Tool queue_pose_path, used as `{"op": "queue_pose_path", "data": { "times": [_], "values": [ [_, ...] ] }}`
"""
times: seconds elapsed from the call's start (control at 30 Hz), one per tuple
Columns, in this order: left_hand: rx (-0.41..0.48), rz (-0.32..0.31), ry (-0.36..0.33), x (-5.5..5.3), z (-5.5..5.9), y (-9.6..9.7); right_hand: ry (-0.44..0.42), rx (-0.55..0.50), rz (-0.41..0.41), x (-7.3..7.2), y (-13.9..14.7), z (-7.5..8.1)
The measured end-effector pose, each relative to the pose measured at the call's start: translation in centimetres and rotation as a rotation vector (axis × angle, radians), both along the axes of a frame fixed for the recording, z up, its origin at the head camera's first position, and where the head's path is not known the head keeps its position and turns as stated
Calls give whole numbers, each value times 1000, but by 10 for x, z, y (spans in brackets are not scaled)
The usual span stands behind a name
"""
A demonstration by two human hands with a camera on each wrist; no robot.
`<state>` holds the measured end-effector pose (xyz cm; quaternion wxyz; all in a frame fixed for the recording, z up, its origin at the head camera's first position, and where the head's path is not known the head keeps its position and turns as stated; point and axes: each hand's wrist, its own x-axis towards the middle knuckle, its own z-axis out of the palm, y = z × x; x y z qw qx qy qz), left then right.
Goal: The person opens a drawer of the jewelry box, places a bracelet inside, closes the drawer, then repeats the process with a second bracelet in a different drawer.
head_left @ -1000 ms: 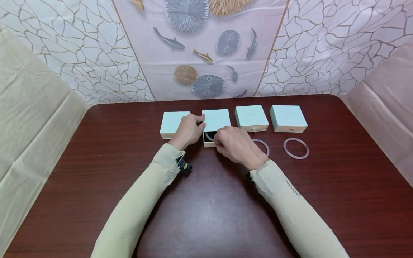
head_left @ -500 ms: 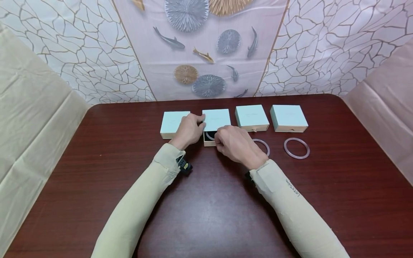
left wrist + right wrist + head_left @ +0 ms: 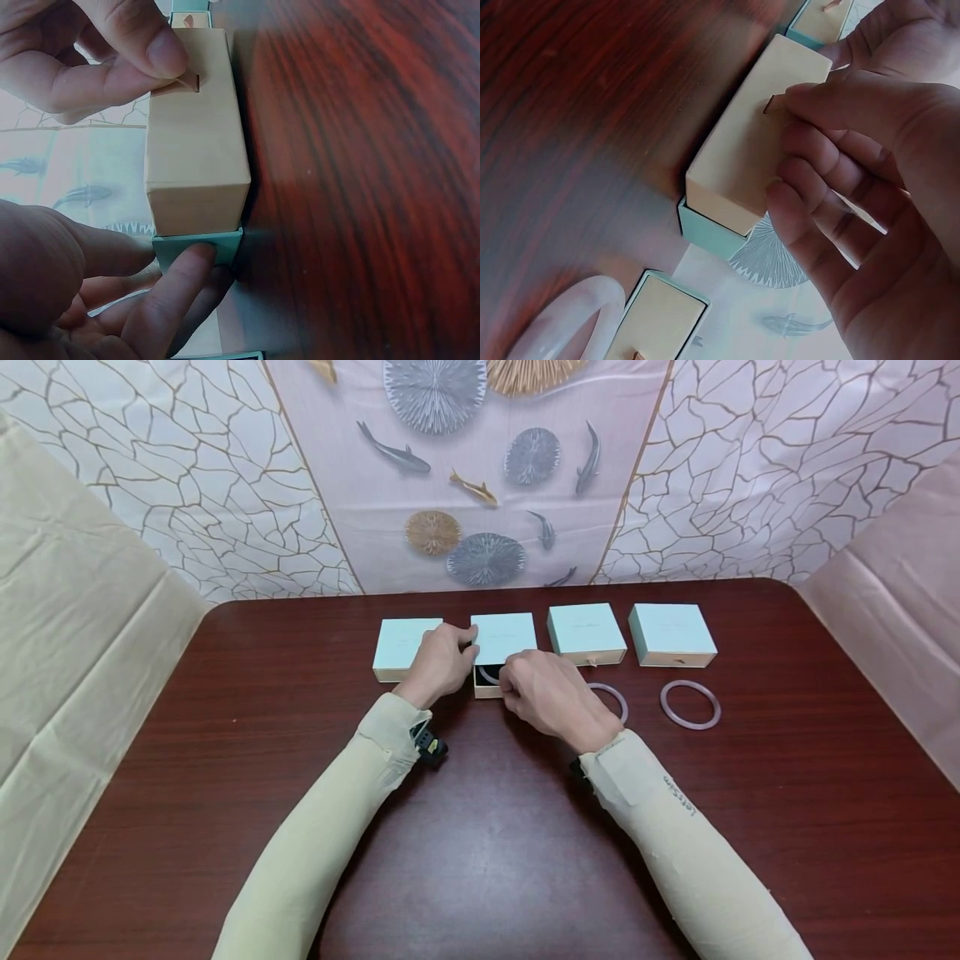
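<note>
A pale mint jewelry box (image 3: 504,637), second from left in the head view, has its cream drawer (image 3: 488,692) partly out. Inside the drawer's dark interior, part of a lilac bangle (image 3: 487,676) shows. My left hand (image 3: 438,664) holds the sleeve's left side, its fingertips on the mint end in the left wrist view. My right hand (image 3: 551,697) is at the drawer's front. Between thumb and finger it pinches a small brown ribbon tab (image 3: 193,81), also seen in the right wrist view on the drawer face (image 3: 739,142). The right hand hides the drawer's right part in the head view.
One mint box (image 3: 402,647) stands left, partly behind the left hand; two more, a third box (image 3: 587,631) and a fourth box (image 3: 672,631), stand right. A bangle (image 3: 619,704) lies partly behind the right hand, another bangle (image 3: 689,727) farther right on the dark red table (image 3: 480,860).
The drawer has slid slightly farther into its sleeve, the right hand moving a little with it and away from the person. The left hand stays on the sleeve.
</note>
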<state>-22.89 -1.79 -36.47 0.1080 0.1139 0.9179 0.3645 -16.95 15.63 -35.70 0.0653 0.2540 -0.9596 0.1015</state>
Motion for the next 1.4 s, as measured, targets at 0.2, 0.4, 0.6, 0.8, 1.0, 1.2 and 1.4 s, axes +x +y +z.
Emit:
{"op": "queue_pose_path", "data": {
  "times": [0.2, 0.4, 0.6, 0.8, 1.0, 1.2, 1.4],
  "values": [
    [-1, 1, 0, 0, 1, 0, 3, 5, -4, 0, 0, -1],
    [-3, -11, 27, 0, -1, 0, 6, 11, -10, -1, 1, -1],
    [-4, 1, 5, -1, -1, 0, 14, 16, -11, -2, 0, -2],
    [-12, 7, -6, -1, -1, 1, 16, 18, -11, -2, 0, -2],
    [-9, 11, 0, -1, -1, 1, 20, 9, -5, -3, 1, -2],
    [-9, 9, 1, -1, 0, 1, 18, 8, -4, -4, 1, -2],
    [-11, 10, 11, -1, 0, 1, 12, 14, -8, -5, 0, -2]
  ]
}}
